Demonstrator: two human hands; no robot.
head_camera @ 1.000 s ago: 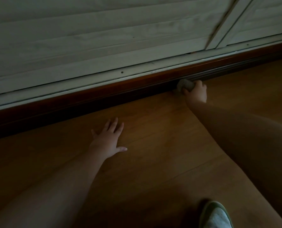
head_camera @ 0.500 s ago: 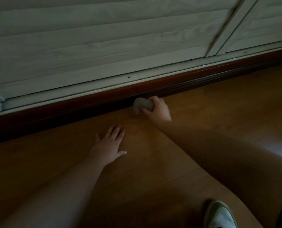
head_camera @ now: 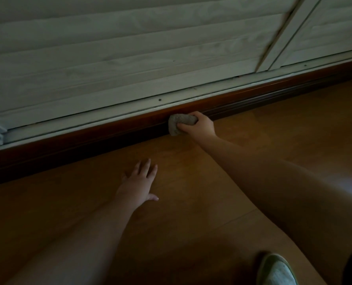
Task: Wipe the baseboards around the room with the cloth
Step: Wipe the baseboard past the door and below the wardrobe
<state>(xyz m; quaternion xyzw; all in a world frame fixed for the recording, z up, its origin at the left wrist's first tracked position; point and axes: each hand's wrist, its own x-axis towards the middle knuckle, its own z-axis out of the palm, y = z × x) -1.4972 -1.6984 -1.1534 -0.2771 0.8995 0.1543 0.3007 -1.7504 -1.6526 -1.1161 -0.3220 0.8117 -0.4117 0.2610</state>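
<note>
The right hand grasps the bunched cloth, pressing it against the dark baseboard at about 12 o'clock. The left hand lies released, fingers spread flat on the floor, at 7 o'clock from the cloth. A shoe shows at 5 o'clock.

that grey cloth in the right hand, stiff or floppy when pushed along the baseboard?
Probably soft: the cloth bunches into a rounded wad under the right hand. Likely light, held one-handed. It should drag rather than roll along the baseboard.

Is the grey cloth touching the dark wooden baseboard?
Touching: the head view shows the crumpled grey cloth, gripped by the right hand, pressed against the dark wooden baseboard.
</note>
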